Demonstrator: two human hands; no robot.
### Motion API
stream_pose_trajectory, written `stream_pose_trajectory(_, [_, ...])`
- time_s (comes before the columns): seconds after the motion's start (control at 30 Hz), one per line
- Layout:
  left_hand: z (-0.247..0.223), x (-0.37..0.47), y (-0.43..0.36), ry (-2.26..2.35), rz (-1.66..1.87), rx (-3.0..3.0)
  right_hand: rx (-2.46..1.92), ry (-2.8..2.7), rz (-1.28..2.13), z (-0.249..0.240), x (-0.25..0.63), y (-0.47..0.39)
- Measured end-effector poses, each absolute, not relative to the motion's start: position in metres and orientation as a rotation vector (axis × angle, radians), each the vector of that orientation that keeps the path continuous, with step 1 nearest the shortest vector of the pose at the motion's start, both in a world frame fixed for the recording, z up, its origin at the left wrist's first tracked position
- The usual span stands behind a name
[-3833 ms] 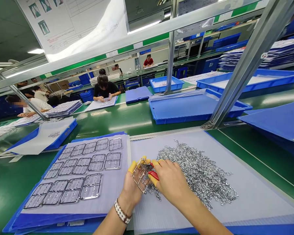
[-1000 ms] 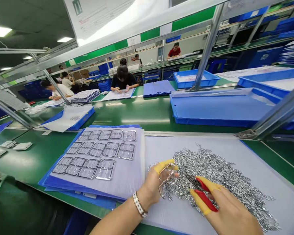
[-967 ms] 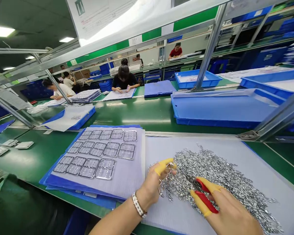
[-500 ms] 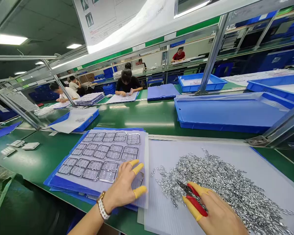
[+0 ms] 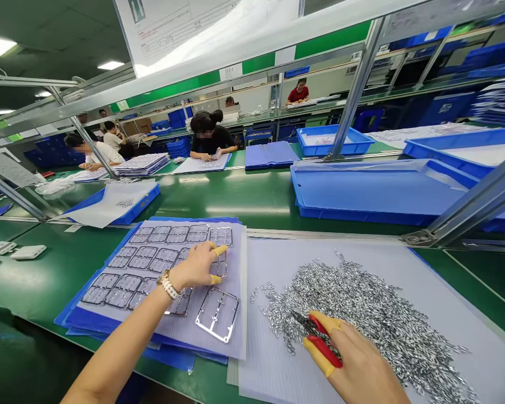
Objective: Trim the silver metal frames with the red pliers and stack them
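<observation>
My left hand [image 5: 197,264], with yellow finger cots, is over the right end of the middle row of metal frames. Thumb and forefinger are apart, at the sides of one shiny frame [image 5: 221,265], partly hidden by the hand; whether they press on it I cannot tell. Nearer to me a single silver frame [image 5: 217,314] lies askew on the white sheet [image 5: 189,331]. My right hand [image 5: 357,359], also in yellow finger cots, is closed round red-handled nippers [image 5: 325,349]. Their dark jaws point at the left part of a heap of small silver pieces [image 5: 362,303].
A blue tray [image 5: 362,191] stands behind the heap, beside a metal post [image 5: 480,196]. Another blue tray [image 5: 138,202] with a paper liner is at the back left. White cases [image 5: 28,252] lie on the green table [image 5: 54,286]. Several people sit at benches beyond.
My left hand has moved away from me, from the near right frame up to the middle row, uncovering that frame. The right hand keeps its hold on the nippers. The view has shifted slightly.
</observation>
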State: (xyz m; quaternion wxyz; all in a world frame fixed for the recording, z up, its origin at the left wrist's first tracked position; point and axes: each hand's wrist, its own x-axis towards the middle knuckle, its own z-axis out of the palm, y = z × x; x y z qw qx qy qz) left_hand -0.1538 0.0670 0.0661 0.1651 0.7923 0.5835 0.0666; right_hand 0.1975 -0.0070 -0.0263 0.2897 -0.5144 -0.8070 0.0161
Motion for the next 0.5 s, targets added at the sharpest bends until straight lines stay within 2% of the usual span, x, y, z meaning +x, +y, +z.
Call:
stream_pose_trajectory(0.13, [0.079,-0.139,0.039,1.183,0.886,1.671,-1.345,-2.117,-0.019,-0.023,0.194,-0.004])
stream_pose_trajectory(0.2, [0.077,-0.116,0.023,0.819,1.083,1.212,-1.295,-2.129,-0.032,-0.016,0.188,-0.003])
stream_pose_trajectory(0.33, [0.06,-0.06,0.002,0.451,1.156,0.482,-1.178,-2.096,-0.05,0.007,0.173,-0.006])
stream_pose_trajectory(0.5, [0.049,-0.02,-0.006,0.432,1.18,0.141,-1.124,-2.043,-0.082,0.031,0.163,-0.016])
